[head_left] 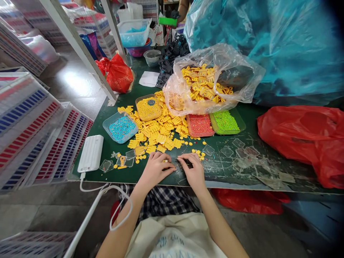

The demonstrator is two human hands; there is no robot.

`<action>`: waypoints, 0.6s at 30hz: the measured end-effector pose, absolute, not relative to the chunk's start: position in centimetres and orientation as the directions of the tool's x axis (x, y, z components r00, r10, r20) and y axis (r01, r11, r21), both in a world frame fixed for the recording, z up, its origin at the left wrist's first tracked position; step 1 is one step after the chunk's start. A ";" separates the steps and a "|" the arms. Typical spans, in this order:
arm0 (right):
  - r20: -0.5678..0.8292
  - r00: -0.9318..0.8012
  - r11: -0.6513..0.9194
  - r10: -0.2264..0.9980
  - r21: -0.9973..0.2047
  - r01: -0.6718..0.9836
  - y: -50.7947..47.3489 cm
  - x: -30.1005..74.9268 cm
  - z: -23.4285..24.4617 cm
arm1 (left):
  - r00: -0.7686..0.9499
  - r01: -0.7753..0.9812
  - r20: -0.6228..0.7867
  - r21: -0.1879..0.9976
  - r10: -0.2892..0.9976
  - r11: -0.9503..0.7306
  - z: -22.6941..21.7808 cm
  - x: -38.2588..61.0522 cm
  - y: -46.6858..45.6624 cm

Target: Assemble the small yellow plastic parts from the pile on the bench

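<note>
Yellow pieces [158, 134] piled on bench [251, 134], just beyond left hand [158, 167], long axes mixed; farther from right hand [192, 167]. Hands face each other, fingertips near but apart, fingers curled; cannot tell if either grasps anything.

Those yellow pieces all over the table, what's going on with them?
Someone is working with bare hands: the left hand and right hand are close together near the table's front edge. I can't make out what's between them. Beyond them lies a heap of yellow pieces, with more in a clear bag. Around the heap are blue beads, yellow beads, red beads and green beads.
</note>
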State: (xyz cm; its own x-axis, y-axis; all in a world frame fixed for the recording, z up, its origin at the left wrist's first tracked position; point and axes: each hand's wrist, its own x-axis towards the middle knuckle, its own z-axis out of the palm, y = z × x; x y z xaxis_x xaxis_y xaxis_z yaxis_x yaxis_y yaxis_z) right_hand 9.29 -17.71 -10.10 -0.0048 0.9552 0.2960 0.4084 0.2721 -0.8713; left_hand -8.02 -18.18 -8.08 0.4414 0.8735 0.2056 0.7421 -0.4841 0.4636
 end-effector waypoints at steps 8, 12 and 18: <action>0.289 0.016 0.264 0.957 -0.896 0.356 -17.8 9.4 -10.2 | 0.497 0.708 0.173 0.485 0.850 -0.513 -7.7 -7.6 -18.6; 0.298 0.030 0.270 0.954 -0.900 0.342 -17.8 9.5 -10.2 | 0.452 0.714 0.218 0.492 0.865 -0.498 -8.0 -8.3 -18.6; 0.281 0.010 0.260 0.960 -0.900 0.350 -17.9 9.3 -10.0 | 0.250 0.795 0.279 0.487 0.927 -0.361 -8.6 -10.0 -18.4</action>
State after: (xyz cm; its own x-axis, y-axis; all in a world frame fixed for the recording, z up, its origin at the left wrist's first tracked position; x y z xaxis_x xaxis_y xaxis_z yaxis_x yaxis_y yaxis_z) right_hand 9.35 -17.87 -10.03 0.0099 0.9596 0.2811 0.3503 0.2600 -0.8998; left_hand -10.04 -18.40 -8.55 0.2501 0.9271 0.2792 0.7952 -0.3612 0.4871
